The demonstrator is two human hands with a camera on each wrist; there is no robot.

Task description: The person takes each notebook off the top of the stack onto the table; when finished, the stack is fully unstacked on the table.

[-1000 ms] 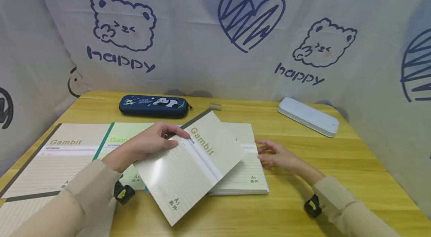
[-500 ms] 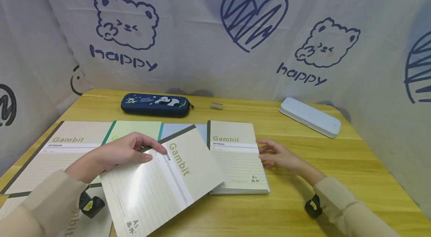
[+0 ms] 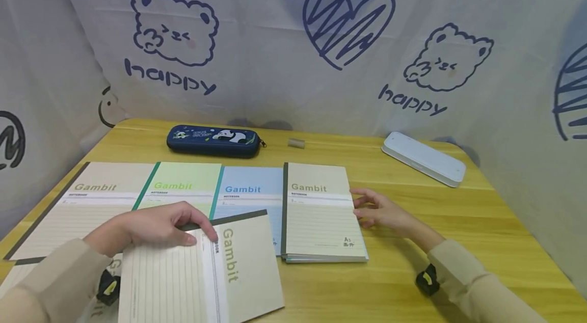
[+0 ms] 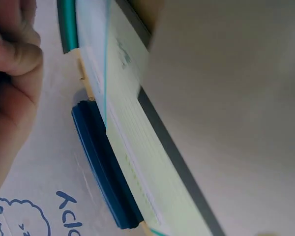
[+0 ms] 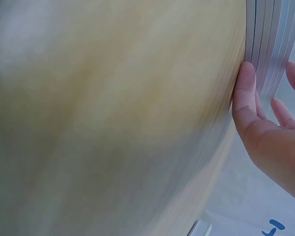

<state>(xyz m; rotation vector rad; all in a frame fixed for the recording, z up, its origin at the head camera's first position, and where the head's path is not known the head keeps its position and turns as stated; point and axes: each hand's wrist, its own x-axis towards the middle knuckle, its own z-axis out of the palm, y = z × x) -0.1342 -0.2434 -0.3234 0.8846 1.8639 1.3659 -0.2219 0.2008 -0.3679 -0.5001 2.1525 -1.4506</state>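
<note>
My left hand [image 3: 153,229] pinches a beige "Gambit" notebook [image 3: 252,272] near its dark spine, thumb on the cover. That notebook is turned sideways over the front of the table, overlapping the green notebook [image 3: 185,175] and blue notebook [image 3: 249,200] in the head view. To its right stands a stack of notebooks [image 3: 316,231] with a beige one on top. My right hand [image 3: 384,213] touches the stack's right side with loosely bent fingers; in the right wrist view the fingertips [image 5: 246,76] lie against the page edges [image 5: 268,39].
A beige notebook [image 3: 59,226] lies at the left of the row, with another beige notebook [image 3: 98,307] partly hidden in front of it. Behind are a dark blue panda pencil case [image 3: 213,142], a small brownish piece [image 3: 296,143] and a white case [image 3: 424,159].
My left hand has carried the beige notebook off the stack, leftward and toward me, turning it sideways. The blue notebook and the stack's top cover have come into view. My right hand stays put.
</note>
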